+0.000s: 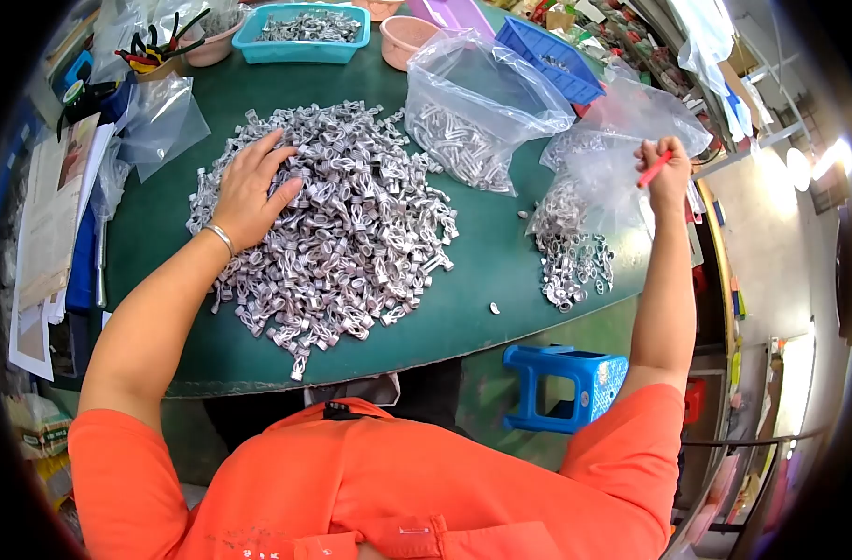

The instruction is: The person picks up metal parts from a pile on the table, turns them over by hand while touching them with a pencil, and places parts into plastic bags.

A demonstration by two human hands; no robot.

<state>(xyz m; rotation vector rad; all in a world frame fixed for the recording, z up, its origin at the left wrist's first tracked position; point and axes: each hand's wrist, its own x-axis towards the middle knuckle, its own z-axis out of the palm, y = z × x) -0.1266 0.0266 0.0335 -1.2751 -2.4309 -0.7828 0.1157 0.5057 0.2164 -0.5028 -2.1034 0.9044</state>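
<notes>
A large heap of small silver-grey metal pieces with looped ends (351, 219) covers the middle of the table. My left hand (251, 187) lies on the heap's left side, palm down, with fingers apart and nothing gripped. On the right, my right hand (667, 166) is closed around a red pen-like stick (655, 170), whose exact kind I cannot make out. It is raised over a clear plastic bag (622, 173). Below that bag, small metal rings and loops (575, 266) spill onto the table. A single small metal piece (494, 308) lies near the front edge.
On the green table (482, 252), an open clear bag of metal tubes (459, 145) stands behind the heap. Further back are a turquoise basket (300, 54), a pink bowl (405, 42) and a blue crate (547, 61). Papers (57, 219) lie left; a blue stool (566, 387) stands below.
</notes>
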